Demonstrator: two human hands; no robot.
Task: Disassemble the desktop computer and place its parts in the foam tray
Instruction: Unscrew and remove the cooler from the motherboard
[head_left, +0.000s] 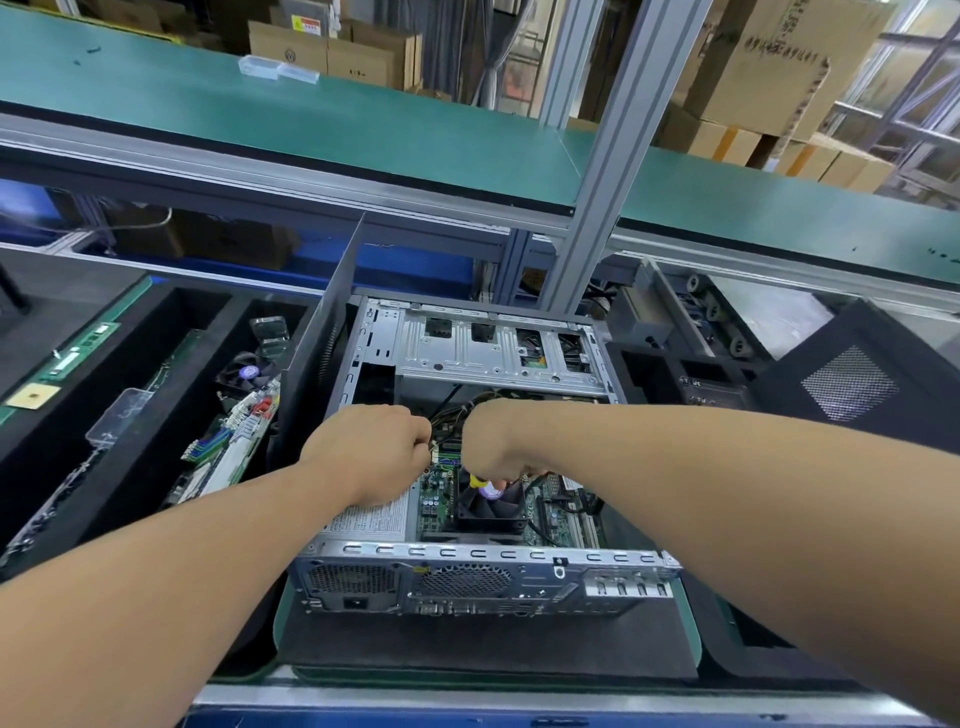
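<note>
Left of the open computer case (483, 467), a black foam tray (130, 415) is seen, with a circuit board (234, 441) and a small fan (247, 371) lodged in its compartments. Over the case's interior, the left hand (371, 449) is curled, fingertips pinched on thin wires (447, 415). Just right of it, the right hand (491, 441) is clenched above the case's cooler fan (491, 506); what is grasped cannot be told. The drive cage (493, 343) is fixed at the case's far end.
</note>
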